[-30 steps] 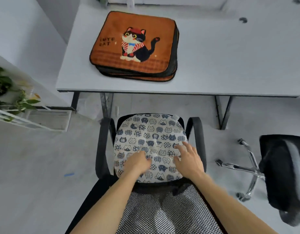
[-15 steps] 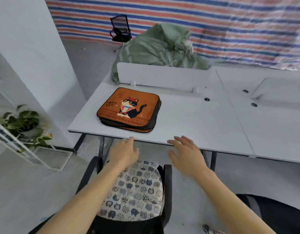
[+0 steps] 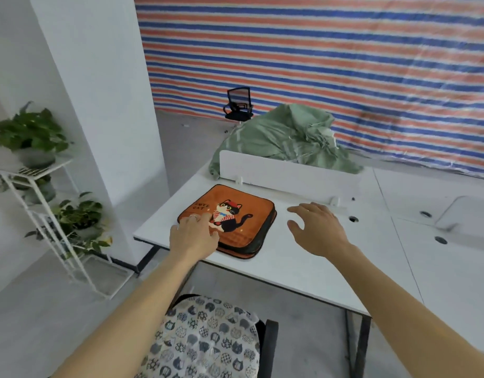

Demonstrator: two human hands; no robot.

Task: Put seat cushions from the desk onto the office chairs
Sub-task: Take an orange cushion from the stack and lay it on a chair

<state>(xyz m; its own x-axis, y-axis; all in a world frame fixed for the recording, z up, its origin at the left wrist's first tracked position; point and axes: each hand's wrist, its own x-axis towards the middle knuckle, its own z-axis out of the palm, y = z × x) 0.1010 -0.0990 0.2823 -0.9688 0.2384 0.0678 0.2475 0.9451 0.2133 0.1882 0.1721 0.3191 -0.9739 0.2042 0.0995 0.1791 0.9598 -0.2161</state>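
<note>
Hands have left the cat-print cushion on the office chair below the desk: one done. My left hand rests loose-fingered on the desk's orange cat cushion; my right hand hovers spread beside.

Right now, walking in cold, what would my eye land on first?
The orange cat cushion topping a stack at the left end of the white desk, with the left hand over its near corner and the right hand spread above the desk beside it. Behind hangs a red, white and blue striped tarp; nearest the camera, a cat-print cushion lies on a black office chair.
</note>
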